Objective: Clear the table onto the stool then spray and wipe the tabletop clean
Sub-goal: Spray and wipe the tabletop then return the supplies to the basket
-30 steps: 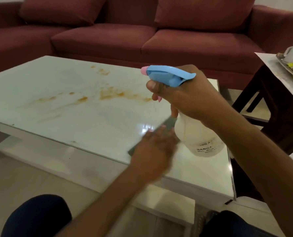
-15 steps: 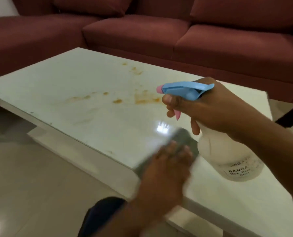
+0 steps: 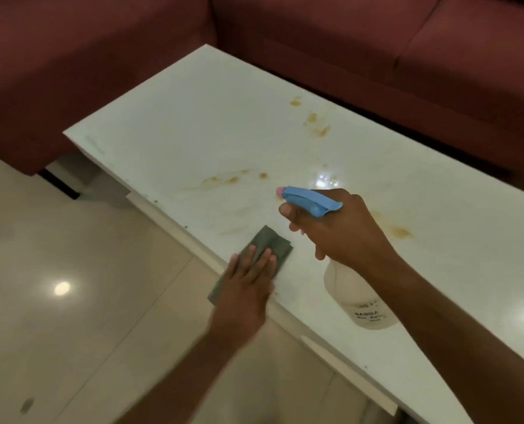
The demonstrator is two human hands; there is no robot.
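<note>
Here I see my left hand point(image 3: 248, 283) lying flat on a folded grey cloth point(image 3: 265, 246), fingers straight and together, pressing it onto the near edge of the white counter point(image 3: 193, 123); the cloth's near end hangs over that edge. My right hand point(image 3: 340, 231) is at about three o'clock from the cloth, its grip wrapped round the neck of a spray bottle point(image 3: 364, 304), with a finger across the front under the blue spray head point(image 3: 311, 201). The pink nozzle points toward ten o'clock, over the counter. The bottle's pale body hangs below my hand, above the counter toward five o'clock of the cloth; I cannot tell whether it touches the surface. Orange-brown stains point(image 3: 315, 123) are scattered over the counter: some at twelve o'clock of the bottle, a streak just beyond the nozzle, another patch at three o'clock past my right wrist. A dark red sofa point(image 3: 376, 50) runs behind and left of the counter, and glossy beige floor point(image 3: 71, 270) lies at seven o'clock.
</note>
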